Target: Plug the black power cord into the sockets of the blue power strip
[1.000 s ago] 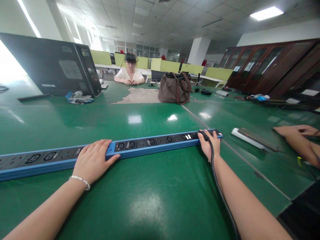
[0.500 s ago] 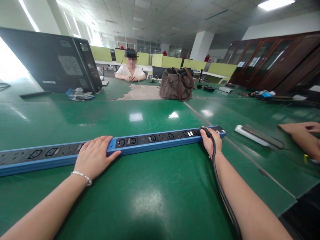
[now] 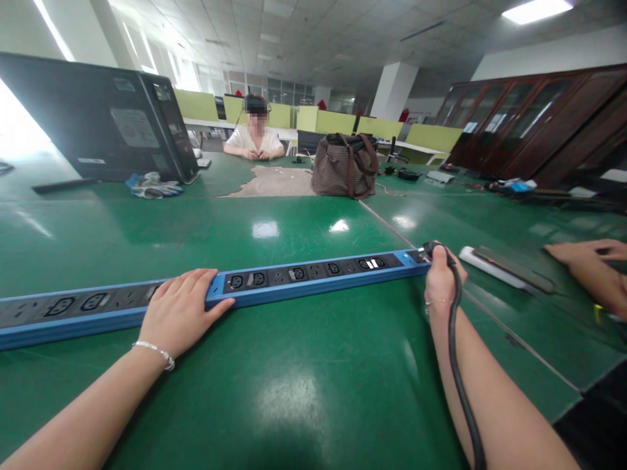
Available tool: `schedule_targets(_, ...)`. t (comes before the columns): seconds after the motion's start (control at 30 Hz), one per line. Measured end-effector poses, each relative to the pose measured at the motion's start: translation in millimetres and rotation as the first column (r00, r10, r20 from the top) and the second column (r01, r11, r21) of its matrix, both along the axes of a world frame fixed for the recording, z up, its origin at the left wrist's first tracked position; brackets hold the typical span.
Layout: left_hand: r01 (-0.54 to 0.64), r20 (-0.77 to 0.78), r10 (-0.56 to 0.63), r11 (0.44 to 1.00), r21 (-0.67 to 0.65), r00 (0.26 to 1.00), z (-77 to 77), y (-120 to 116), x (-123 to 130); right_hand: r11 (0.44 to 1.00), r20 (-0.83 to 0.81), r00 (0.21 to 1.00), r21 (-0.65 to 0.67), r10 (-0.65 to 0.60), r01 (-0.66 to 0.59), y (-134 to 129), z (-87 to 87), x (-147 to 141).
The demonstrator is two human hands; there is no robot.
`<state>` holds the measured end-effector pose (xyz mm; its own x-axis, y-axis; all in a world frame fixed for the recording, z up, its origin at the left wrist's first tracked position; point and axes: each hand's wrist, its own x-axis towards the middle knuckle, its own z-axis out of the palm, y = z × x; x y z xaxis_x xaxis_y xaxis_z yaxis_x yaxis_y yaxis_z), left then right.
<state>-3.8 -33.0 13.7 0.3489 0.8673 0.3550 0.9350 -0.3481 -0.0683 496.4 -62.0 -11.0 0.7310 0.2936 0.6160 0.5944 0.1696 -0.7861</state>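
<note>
A long blue-edged power strip [image 3: 294,285] with black sockets lies across the green table, running from the left edge to right of centre. My left hand [image 3: 180,297] lies over the strip, fingers across its top and thumb along its near side, holding it. At the strip's right end, my right hand [image 3: 445,277] is closed around a black plug [image 3: 433,248]. From the plug, a thick black cable [image 3: 455,352] runs down along my right forearm. My fingers partly cover the plug, and I cannot tell whether it touches the strip.
A white bar and a phone-like slab [image 3: 514,266] lie to the right, near another person's hands [image 3: 592,254]. A brown bag [image 3: 343,166] stands further back. Gloves [image 3: 154,186] lie before a black computer case [image 3: 112,121] at left. Another person [image 3: 253,137] sits opposite.
My right hand has moved right with the plug and cable, from the sockets near the strip's right end to its very end. My left hand stays on the strip.
</note>
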Motion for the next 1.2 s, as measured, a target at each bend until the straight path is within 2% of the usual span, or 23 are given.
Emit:
schedule_targets(0.07, 0.002, 0.008, -0.002, 1.000, -0.002, 1.000, 0.0, 0.2, 0.1, 0.998, -0.013, 0.998, -0.014, -0.063, 0.063, -1.9, -3.9, 11.4)
schedule_targets(0.13, 0.004, 0.009, -0.004, 1.000, -0.001, 1.000, -0.2, 0.3, 0.0, 0.997, -0.019, 0.998, -0.038, -0.064, 0.063, -3.1, -8.4, 18.4)
schedule_targets(0.23, 0.005, -0.001, -0.005, 1.000, 0.003, 1.000, -0.6, 0.4, -0.2, 0.994, 0.032, 0.999, -0.111, 0.024, -0.020, -3.2, -11.9, 20.1)
schedule_targets(0.37, 0.002, 0.009, -0.002, 1.000, -0.002, 1.000, -0.3, 0.3, -0.2, 0.957, 0.114, 0.983, -0.269, 0.144, -0.109, -3.1, -7.7, 14.7)
schedule_targets(0.6, -0.003, -0.001, 0.003, 1.000, 0.008, 1.000, 0.2, -0.3, -0.1, 0.886, 0.272, 0.952, -0.464, 0.142, 0.000, -1.3, 0.9, 13.9)
schedule_targets(0.83, 0.000, 0.007, 0.000, 1.000, -0.017, 1.000, 1.5, -0.9, 0.3, 0.858, 0.272, 0.962, -0.502, 0.034, 0.112, -0.7, -4.3, 5.6)
schedule_targets(0.97, -0.010, -0.007, 0.010, 1.000, -0.019, 1.000, 2.7, -1.4, 0.7, 0.838, 0.325, 0.945, -0.526, 0.036, 0.149, -2.9, -4.9, 3.1)
schedule_targets(1.2, -0.016, -0.017, 0.016, 1.000, -0.019, 1.000, 4.1, -2.4, 1.8, 0.823, 0.316, 0.948, -0.544, 0.021, 0.163, -6.8, -4.0, 1.8)
